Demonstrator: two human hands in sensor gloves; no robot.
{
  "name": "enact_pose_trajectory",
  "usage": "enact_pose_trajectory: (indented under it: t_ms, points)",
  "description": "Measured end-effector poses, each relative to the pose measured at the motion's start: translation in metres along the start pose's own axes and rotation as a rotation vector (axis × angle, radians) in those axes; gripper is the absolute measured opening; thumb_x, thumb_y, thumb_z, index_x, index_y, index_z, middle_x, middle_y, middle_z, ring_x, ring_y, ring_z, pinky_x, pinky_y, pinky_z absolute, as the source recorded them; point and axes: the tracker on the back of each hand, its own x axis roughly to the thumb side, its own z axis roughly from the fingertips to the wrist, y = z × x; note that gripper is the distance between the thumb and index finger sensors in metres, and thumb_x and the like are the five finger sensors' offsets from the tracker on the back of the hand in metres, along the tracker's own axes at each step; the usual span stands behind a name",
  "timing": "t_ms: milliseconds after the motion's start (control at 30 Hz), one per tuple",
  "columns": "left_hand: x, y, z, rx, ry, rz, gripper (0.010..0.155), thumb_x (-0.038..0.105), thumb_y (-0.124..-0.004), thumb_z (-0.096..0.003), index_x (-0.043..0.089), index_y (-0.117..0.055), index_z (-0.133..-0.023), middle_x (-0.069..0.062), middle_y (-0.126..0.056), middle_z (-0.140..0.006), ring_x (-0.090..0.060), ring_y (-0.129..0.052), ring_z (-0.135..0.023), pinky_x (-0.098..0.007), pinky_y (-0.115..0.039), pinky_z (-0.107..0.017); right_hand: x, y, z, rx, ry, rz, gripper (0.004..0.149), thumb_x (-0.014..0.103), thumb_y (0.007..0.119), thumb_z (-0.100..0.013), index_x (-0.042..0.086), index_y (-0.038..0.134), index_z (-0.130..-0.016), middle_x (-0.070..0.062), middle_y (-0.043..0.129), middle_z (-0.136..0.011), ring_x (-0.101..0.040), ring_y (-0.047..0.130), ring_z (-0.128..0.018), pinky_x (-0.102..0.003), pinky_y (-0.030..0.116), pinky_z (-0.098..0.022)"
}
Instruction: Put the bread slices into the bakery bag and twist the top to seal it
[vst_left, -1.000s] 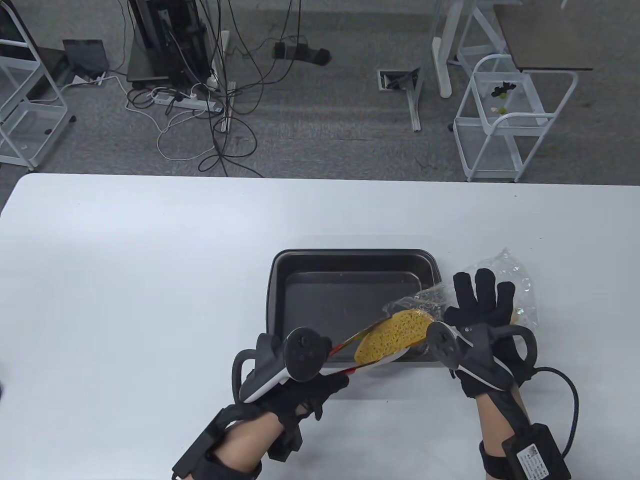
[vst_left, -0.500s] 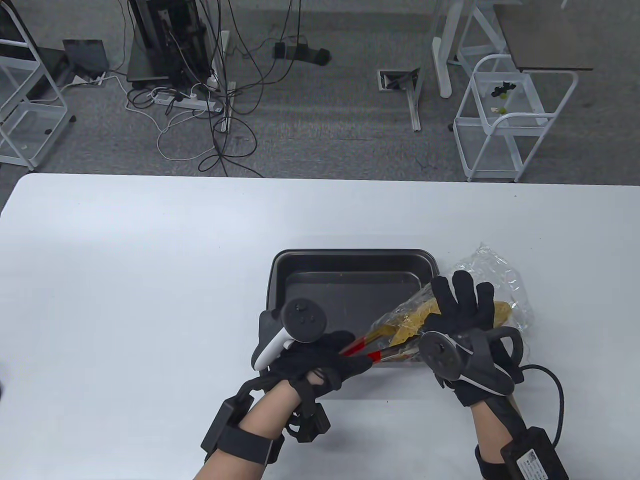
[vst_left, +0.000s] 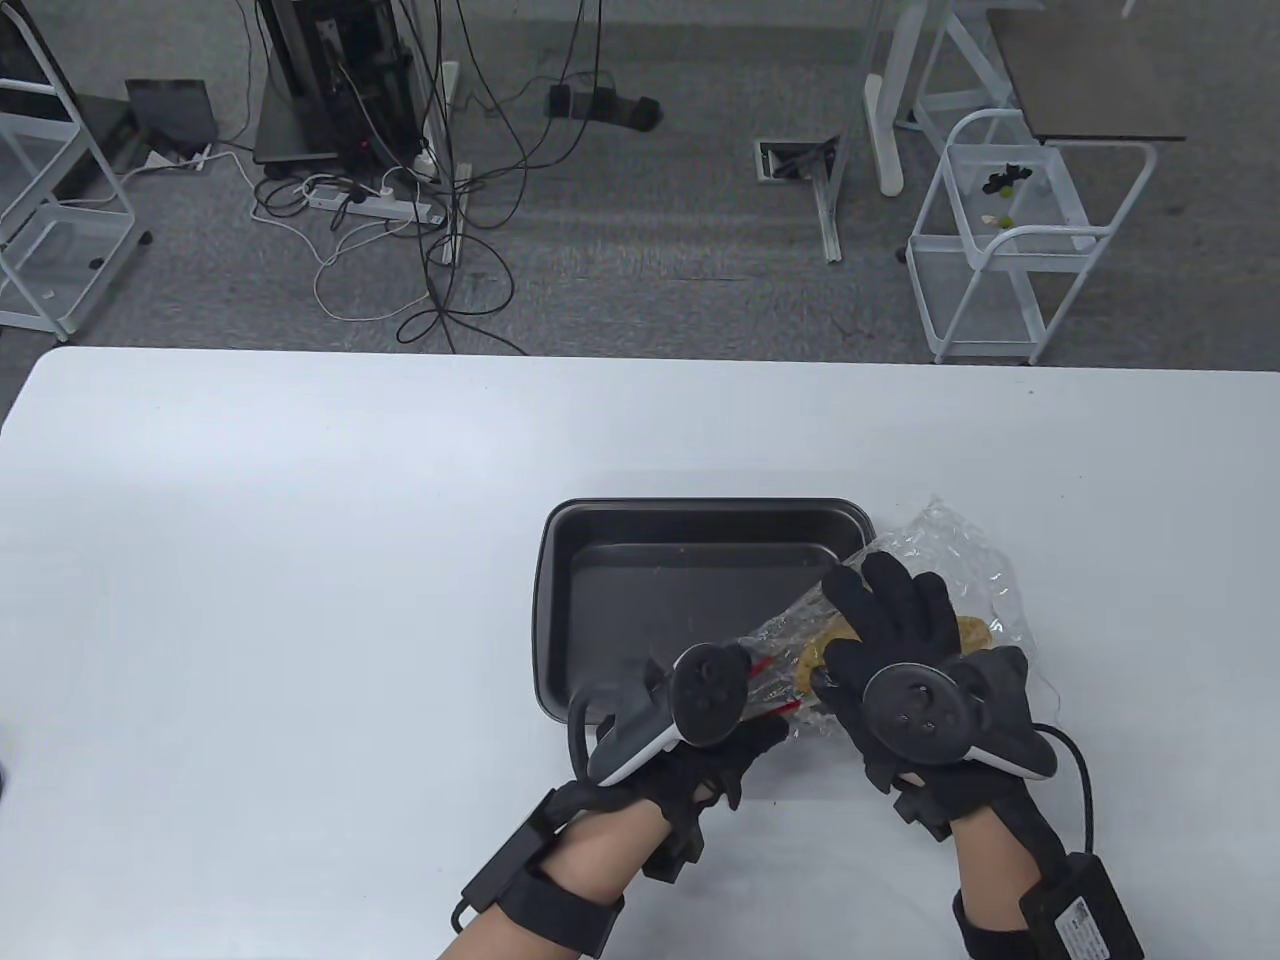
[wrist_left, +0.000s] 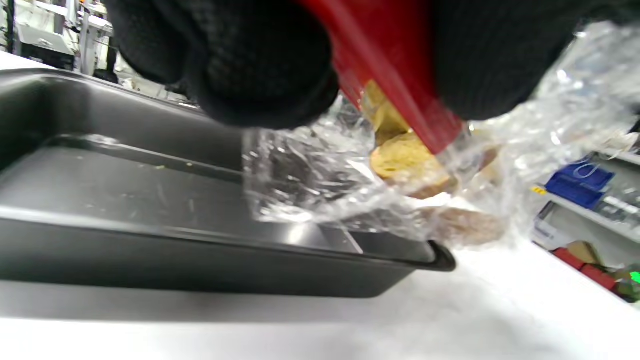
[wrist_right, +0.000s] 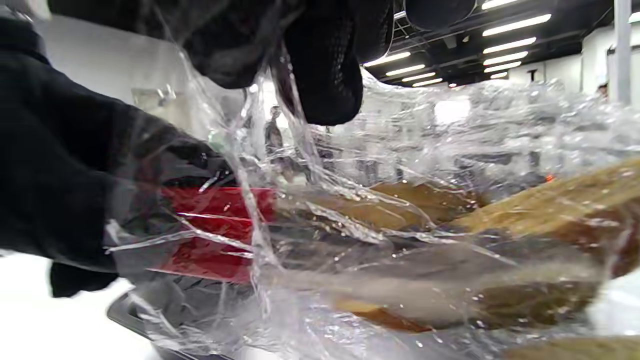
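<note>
The clear bakery bag (vst_left: 945, 560) lies over the right end of the dark baking tray (vst_left: 700, 508), with bread slices (vst_left: 972, 632) showing through the plastic. My left hand (vst_left: 755, 735) grips the bag's gathered, red-striped mouth (wrist_left: 400, 90) at the tray's near right corner. My right hand (vst_left: 880, 620) lies over the bag's body, fingers across the top and thumb against the side, holding it. In the left wrist view a bread slice (wrist_left: 405, 160) sits inside the plastic just past the tray (wrist_left: 125, 200). The right wrist view shows crumpled plastic (wrist_right: 450, 125) around brown slices (wrist_right: 550, 210).
The tray's inside holds only crumbs. White tabletop (vst_left: 300, 560) spreads to the left and behind the tray. A black cable (vst_left: 1085, 790) trails from my right wrist. Beyond the far table edge are floor cables and a white wire cart (vst_left: 1010, 240).
My left hand moved right and closed in on the bag's mouth, gathering it narrower. My right hand came down and left over the bag, and the bread now sits deeper inside.
</note>
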Motion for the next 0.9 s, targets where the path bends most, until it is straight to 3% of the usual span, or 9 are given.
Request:
enact_pose_trajectory:
  t_ms: [67,300,400,633,900]
  points:
    - [0.004,-0.001,-0.001,0.006,-0.038,-0.004,0.077,0.066,-0.089,-0.0402,0.021,-0.074,-0.101,-0.007,-0.098,-0.076,-0.017,-0.101,-0.042,-0.051,-0.076,-0.072,-0.001,0.001,0.000,0.012,-0.021,-0.051,0.045,0.032,0.081,-0.047,-0.006,0.091,-0.068,-0.027,0.056,-0.115,-0.063,0.042,-0.103,-0.077,0.033,-0.069]
    - [0.023,0.000,-0.001,0.093,-0.138,-0.261,0.077,0.065,-0.090,-0.0385,0.025,-0.073,-0.102,-0.006,-0.097,-0.078,-0.018,-0.101,-0.045,-0.052,-0.073,-0.074,-0.004,0.002,-0.002,0.081,-0.119,-0.258,0.045,0.032,0.082,-0.048,-0.005,0.090,-0.072,-0.028,0.053,-0.116,-0.064,0.040,-0.103,-0.077,0.032,-0.069]
    - [0.025,0.000,-0.006,0.049,-0.136,-0.269,0.078,0.065,-0.089,-0.0385,0.026,-0.071,-0.103,-0.007,-0.096,-0.079,-0.018,-0.101,-0.047,-0.053,-0.072,-0.075,-0.005,0.003,-0.002,0.111,-0.130,-0.266,0.045,0.032,0.083,-0.047,-0.005,0.091,-0.072,-0.027,0.053,-0.116,-0.065,0.039,-0.103,-0.078,0.032,-0.068]
    - [0.004,0.000,-0.034,-0.199,-0.023,0.014,0.081,0.069,-0.082,-0.0411,0.020,-0.070,-0.104,-0.009,-0.097,-0.077,-0.016,-0.102,-0.043,-0.054,-0.073,-0.074,-0.008,0.002,-0.001,0.164,-0.161,-0.319,0.044,0.033,0.084,-0.047,-0.005,0.092,-0.070,-0.026,0.053,-0.117,-0.065,0.039,-0.103,-0.078,0.032,-0.068]
    - [-0.006,-0.001,-0.042,-0.319,0.033,0.185,0.082,0.071,-0.079,-0.0423,0.017,-0.071,-0.103,-0.011,-0.098,-0.078,-0.018,-0.105,-0.042,-0.054,-0.072,-0.073,-0.017,0.002,-0.002,0.147,-0.076,-0.256,0.044,0.032,0.083,-0.048,-0.004,0.092,-0.072,-0.028,0.053,-0.116,-0.066,0.038,-0.103,-0.078,0.031,-0.068]
